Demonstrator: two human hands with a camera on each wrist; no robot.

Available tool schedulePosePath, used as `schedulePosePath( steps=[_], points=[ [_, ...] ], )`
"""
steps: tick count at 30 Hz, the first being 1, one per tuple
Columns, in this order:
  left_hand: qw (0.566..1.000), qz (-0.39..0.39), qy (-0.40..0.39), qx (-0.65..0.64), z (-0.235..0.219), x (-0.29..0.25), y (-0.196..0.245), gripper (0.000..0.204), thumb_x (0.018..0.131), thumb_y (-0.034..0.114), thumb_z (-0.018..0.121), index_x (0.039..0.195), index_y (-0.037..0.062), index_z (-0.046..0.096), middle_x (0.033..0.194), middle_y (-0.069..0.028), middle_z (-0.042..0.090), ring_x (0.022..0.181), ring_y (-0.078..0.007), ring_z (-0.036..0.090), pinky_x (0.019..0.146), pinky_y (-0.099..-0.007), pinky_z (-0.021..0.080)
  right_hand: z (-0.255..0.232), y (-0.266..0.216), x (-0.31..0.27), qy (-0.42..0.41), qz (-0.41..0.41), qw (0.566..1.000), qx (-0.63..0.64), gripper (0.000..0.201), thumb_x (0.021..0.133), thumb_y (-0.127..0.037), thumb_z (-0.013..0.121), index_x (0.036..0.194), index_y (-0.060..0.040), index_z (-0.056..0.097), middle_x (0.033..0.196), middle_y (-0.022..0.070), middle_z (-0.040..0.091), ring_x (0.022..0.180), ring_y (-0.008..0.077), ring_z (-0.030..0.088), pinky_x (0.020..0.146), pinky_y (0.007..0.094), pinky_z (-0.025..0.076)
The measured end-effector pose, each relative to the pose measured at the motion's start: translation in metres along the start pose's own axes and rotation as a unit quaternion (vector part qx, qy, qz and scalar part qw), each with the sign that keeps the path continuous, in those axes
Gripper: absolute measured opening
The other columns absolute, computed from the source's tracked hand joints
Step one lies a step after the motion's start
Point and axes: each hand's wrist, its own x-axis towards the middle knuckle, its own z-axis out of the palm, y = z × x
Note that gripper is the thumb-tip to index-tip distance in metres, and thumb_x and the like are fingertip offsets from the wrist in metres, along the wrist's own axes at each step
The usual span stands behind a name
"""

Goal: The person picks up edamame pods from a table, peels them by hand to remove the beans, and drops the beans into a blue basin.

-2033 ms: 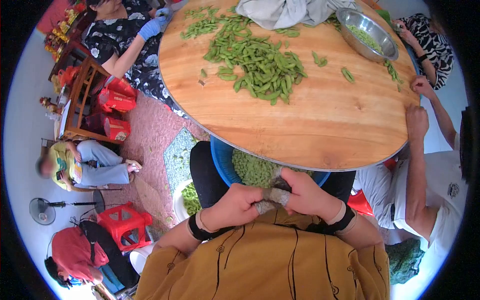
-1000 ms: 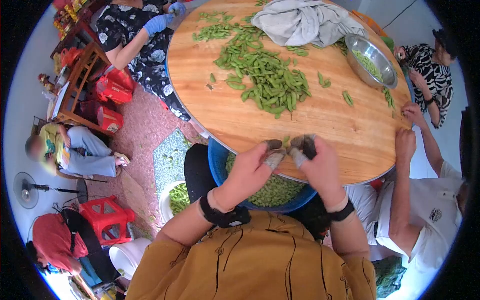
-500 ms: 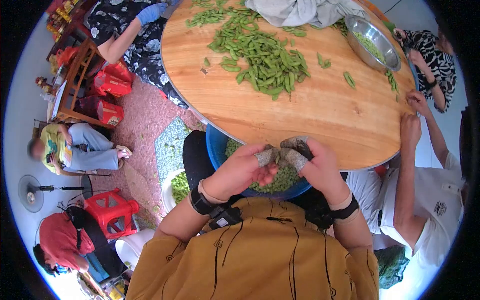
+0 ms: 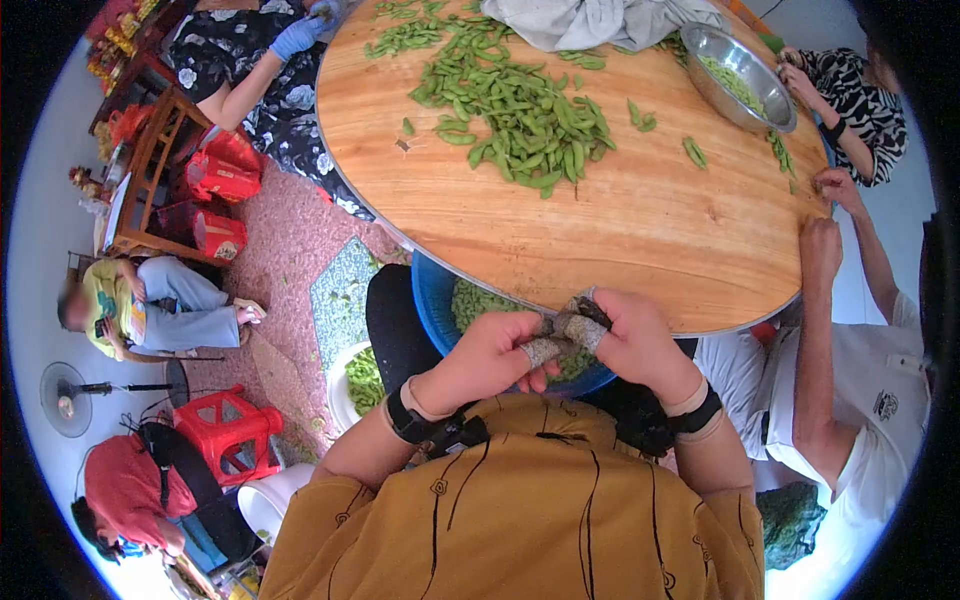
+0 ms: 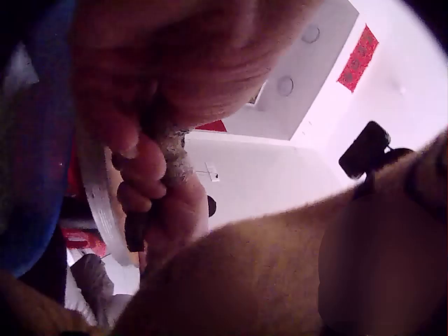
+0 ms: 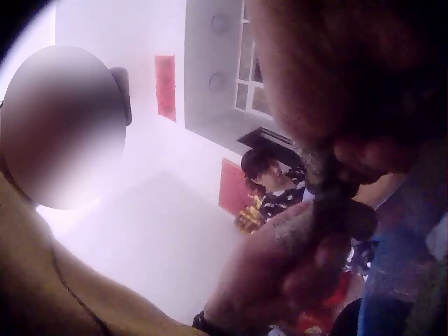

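Over the blue basin (image 4: 430, 305), my left hand (image 4: 485, 350) and right hand (image 4: 637, 338) meet, thumbs and forefingers pinched together. Grey wrapping covers several fingertips. Between them is a green soybean pod, seen there a moment ago and now hidden by the fingers. Shelled green beans (image 4: 474, 303) fill the basin, which is partly under the table edge. Both wrist views are dark; the left wrist view shows the curled left fingers (image 5: 143, 164), and the right wrist view shows the wrapped fingertips touching. A heap of soybean pods (image 4: 535, 125) lies on the round wooden table (image 4: 650, 230).
A steel bowl (image 4: 712, 42) of beans and a grey cloth (image 4: 600, 22) are on the table. To the left stand a white bucket (image 4: 340, 405) of green pods and a red stool (image 4: 228, 430). Other people sit around; one rests forearms at the table's right edge.
The hands went from over the basin up to the table edge, where a green pod showed between the fingertips, then drew back over the basin and closed together.
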Motion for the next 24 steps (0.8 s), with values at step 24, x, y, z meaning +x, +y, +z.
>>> schedulePosePath(
  steps=[24],
  points=[
    [0.964,0.187,0.148,0.116,0.002,0.000,-0.014,0.012,0.089,0.007,0.051,0.094,0.0016,0.060,0.072,-0.0001,0.059,0.059,-0.0063,0.049,0.051,-0.0224,0.039,0.008,-0.024,-0.010,-0.034,-0.015,0.994,0.106,0.049,0.078,0.001,0.047,0.127,-0.0038,0.048,0.077,0.0028,0.062,0.056,0.0108,0.058,0.052,0.0249,0.048]
  ],
)
